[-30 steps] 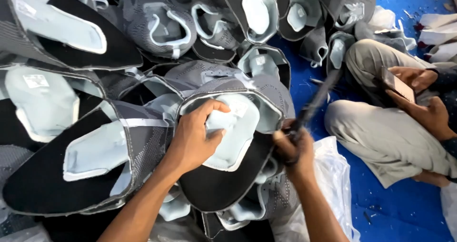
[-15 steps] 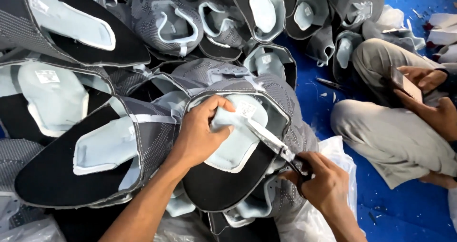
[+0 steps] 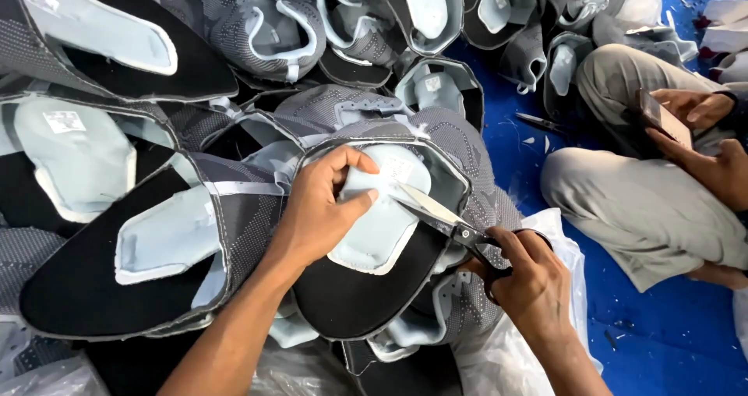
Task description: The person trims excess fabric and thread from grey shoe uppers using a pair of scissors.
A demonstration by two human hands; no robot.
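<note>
A heap of grey and black shoe uppers (image 3: pixel 195 115) covered the floor. The top shoe upper (image 3: pixel 374 232) lay under the left hand (image 3: pixel 319 209), fingers pinching its pale lining. The right hand (image 3: pixel 530 275) gripped scissors (image 3: pixel 440 217), blades parted at the lining's edge.

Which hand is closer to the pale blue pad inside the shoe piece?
Left. The left hand pinches the pale blue pad with its fingers. The right hand is off to the pad's right, holding scissors whose tips reach it.
</note>
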